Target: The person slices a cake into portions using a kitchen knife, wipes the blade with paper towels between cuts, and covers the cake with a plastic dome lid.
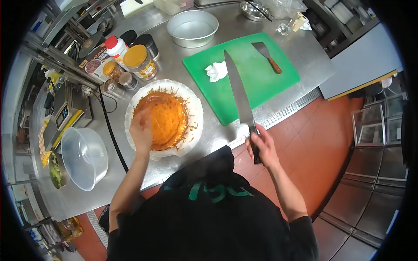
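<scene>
My right hand [264,145] is closed around the black handle of a long chef's knife [239,93]. Its blade points away from me over the green cutting board [204,98]. To the left, a round orange-brown cake [170,119] sits on a white paper liner with a ruffled edge [197,102], with crumbs or shreds around it. My left hand [141,126] is over the cake's left side, its fingers blurred. Whether it touches the cake I cannot tell. On the board lie a crumpled white tissue [216,71] and a scraper with a wooden handle [266,56].
A round metal cake pan [192,29] stands behind the board. Several jars [140,62] are grouped at the back left. A clear plastic tub [85,158], a digital scale [65,115] and a black cable [114,139] are left of the cake. A metal bowl [253,11] stands far back.
</scene>
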Demonstrator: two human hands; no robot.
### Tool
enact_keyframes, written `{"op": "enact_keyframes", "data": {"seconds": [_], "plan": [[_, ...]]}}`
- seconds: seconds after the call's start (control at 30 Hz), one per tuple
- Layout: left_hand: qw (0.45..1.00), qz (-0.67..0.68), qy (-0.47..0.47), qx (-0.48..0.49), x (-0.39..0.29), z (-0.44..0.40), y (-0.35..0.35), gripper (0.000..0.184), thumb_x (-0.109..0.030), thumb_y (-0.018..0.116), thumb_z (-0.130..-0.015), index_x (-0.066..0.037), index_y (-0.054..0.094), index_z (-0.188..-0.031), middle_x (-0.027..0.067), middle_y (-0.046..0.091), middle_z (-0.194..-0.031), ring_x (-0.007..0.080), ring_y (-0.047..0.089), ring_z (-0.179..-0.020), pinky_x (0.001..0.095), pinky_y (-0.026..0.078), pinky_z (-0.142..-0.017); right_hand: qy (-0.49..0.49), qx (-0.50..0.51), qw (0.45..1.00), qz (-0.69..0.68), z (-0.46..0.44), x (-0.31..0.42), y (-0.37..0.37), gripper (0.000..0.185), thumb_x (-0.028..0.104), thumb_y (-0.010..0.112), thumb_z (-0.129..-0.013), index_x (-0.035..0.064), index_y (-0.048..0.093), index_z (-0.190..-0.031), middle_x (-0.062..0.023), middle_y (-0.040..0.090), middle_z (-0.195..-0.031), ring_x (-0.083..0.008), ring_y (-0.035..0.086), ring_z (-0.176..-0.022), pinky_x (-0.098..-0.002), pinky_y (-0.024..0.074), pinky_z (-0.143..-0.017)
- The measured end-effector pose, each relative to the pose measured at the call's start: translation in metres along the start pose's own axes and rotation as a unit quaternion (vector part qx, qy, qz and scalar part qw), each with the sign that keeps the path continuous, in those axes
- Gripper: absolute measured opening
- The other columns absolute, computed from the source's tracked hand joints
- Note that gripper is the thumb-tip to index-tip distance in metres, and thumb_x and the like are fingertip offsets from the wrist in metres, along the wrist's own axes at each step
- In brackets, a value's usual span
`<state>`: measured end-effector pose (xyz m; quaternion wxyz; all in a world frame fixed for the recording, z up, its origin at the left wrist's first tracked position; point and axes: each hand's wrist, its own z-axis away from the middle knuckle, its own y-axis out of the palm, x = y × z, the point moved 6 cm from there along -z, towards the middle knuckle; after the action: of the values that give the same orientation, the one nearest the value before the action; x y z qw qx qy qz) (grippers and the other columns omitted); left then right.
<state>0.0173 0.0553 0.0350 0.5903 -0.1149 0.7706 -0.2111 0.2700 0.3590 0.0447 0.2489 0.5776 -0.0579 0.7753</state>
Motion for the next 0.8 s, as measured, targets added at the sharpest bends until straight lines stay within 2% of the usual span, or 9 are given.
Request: {"op": "enact_keyframes", "data": {"seconds": [0.03,0.17,0.23,0.33,0.5,0.53,0.57,0.63,0.8], "plan": [[1.0,0.005,-0.007,-0.006,0.0,0.011,0.002,0.022,-0.008,0.06,-0.084,-0.002,0.065,-0.105,0.0139,0.064,-0.102,0.02,0.06,-0.092,0.0297,0.048,-0.077,0.039,0.005,0.998,-0.04,-0.02,0.001,0.0,0.043,0.023,0.048,-0.095,-0.0004,0.038,-0.131,-0.0084,0.058,-0.077,-0.0108,0.051,-0.051,-0.023,0.0411,-0.041],[0.999,-0.038,-0.003,0.005,-0.042,0.017,0.028,0.021,-0.006,0.059,-0.083,-0.002,0.065,-0.103,0.0141,0.064,-0.103,0.025,0.059,-0.095,0.033,0.047,-0.082,0.045,0.02,0.987,-0.152,-0.102,-0.021,0.011,0.033,0.026,0.05,-0.095,0.0022,0.046,-0.118,-0.0074,0.057,-0.074,-0.0113,0.048,-0.048,-0.0241,0.039,-0.039],[0.975,-0.09,0.199,0.045,-0.093,0.003,0.06,0.021,-0.003,0.057,-0.082,-0.001,0.065,-0.102,0.0141,0.062,-0.11,0.0312,0.057,-0.099,0.0368,0.045,-0.088,0.059,0.013,0.979,-0.196,-0.122,-0.04,0.014,0.03,0.027,0.05,-0.095,0.0029,0.048,-0.114,-0.0073,0.057,-0.074,-0.0115,0.047,-0.047,-0.0244,0.0386,-0.039],[0.968,-0.082,0.212,0.109,-0.102,-0.02,0.119,0.024,0.001,0.054,-0.081,0.0,0.064,-0.103,0.014,0.059,-0.118,0.0341,0.055,-0.102,0.0397,0.043,-0.092,0.119,0.053,0.973,-0.189,-0.132,-0.066,0.013,0.027,0.028,0.052,-0.094,0.0029,0.049,-0.104,-0.0075,0.056,-0.072,-0.0116,0.047,-0.046,-0.0246,0.0377,-0.038],[0.94,-0.077,0.267,0.195,-0.082,-0.046,0.214,0.033,0.007,0.051,-0.079,0.004,0.058,-0.112,0.0194,0.055,-0.122,0.037,0.053,-0.109,0.0427,0.043,-0.094,0.136,0.048,0.974,-0.175,-0.121,-0.068,-0.001,0.028,0.029,0.05,-0.095,0.0024,0.051,-0.102,-0.0073,0.056,-0.07,-0.0097,0.045,-0.042,-0.0218,0.0349,-0.036],[0.93,-0.1,0.285,0.212,-0.078,-0.046,0.228,0.044,0.012,0.048,-0.077,0.006,0.049,-0.121,0.0227,0.054,-0.121,0.0388,0.053,-0.109,0.0433,0.043,-0.093,0.141,0.045,0.974,-0.17,-0.117,-0.07,-0.004,0.029,0.03,0.051,-0.095,0.0021,0.052,-0.102,-0.0072,0.056,-0.07,-0.0097,0.045,-0.042,-0.0217,0.0349,-0.036],[0.929,-0.097,0.286,0.216,-0.072,-0.046,0.237,0.044,0.012,0.048,-0.077,0.006,0.049,-0.121,0.0227,0.054,-0.121,0.0388,0.053,-0.109,0.0433,0.043,-0.093,0.148,0.042,0.974,-0.165,-0.113,-0.073,-0.008,0.03,0.031,0.051,-0.094,0.0018,0.052,-0.102,-0.0072,0.056,-0.07,-0.0096,0.045,-0.043,-0.0216,0.0349,-0.036],[0.945,-0.132,0.149,0.262,-0.054,-0.049,0.253,0.053,0.014,0.044,-0.075,0.006,0.04,-0.127,0.0243,0.055,-0.118,0.0407,0.055,-0.105,0.0444,0.045,-0.092,0.143,0.044,0.974,-0.17,-0.105,-0.073,-0.014,0.03,0.031,0.052,-0.094,0.0015,0.053,-0.103,-0.0073,0.056,-0.07,-0.0097,0.045,-0.042,-0.0217,0.0351,-0.036],[0.944,-0.105,0.178,0.258,-0.048,-0.061,0.259,0.058,0.015,0.042,-0.073,0.007,0.034,-0.13,0.0259,0.059,-0.111,0.0427,0.056,-0.101,0.0456,0.045,-0.09,0.163,0.037,0.973,-0.162,-0.08,-0.095,-0.033,0.03,0.031,0.054,-0.093,0.0026,0.053,-0.103,-0.0072,0.056,-0.068,-0.0099,0.044,-0.041,-0.0227,0.0361,-0.037]]}}
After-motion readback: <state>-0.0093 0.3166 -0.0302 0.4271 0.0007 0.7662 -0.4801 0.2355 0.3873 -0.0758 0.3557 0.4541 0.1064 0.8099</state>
